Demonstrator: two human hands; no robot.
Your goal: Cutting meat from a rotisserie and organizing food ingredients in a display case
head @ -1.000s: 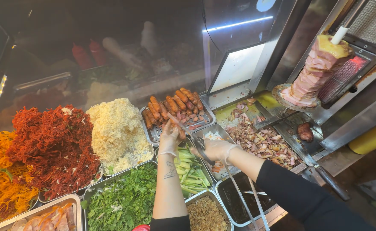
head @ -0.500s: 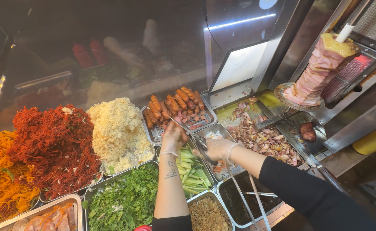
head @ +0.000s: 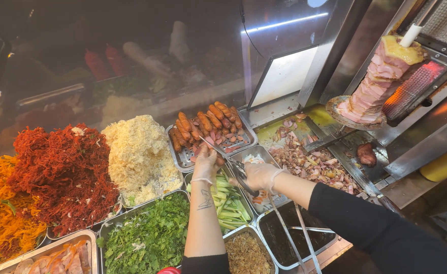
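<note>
At twelve o'clock from the left hand, sausages lie slanted; the right hand clamps scissors, left fingers pinching meat.

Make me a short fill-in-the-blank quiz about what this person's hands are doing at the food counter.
1. The right hand holds metal ____ over the trays.
2. The left hand reaches into the tray of ____ at the back.
3. Both hands wear thin clear ____.
4. Under the left forearm lies a tray of green ____ sticks.

Missing words: tongs; sausages; gloves; cucumber
</note>
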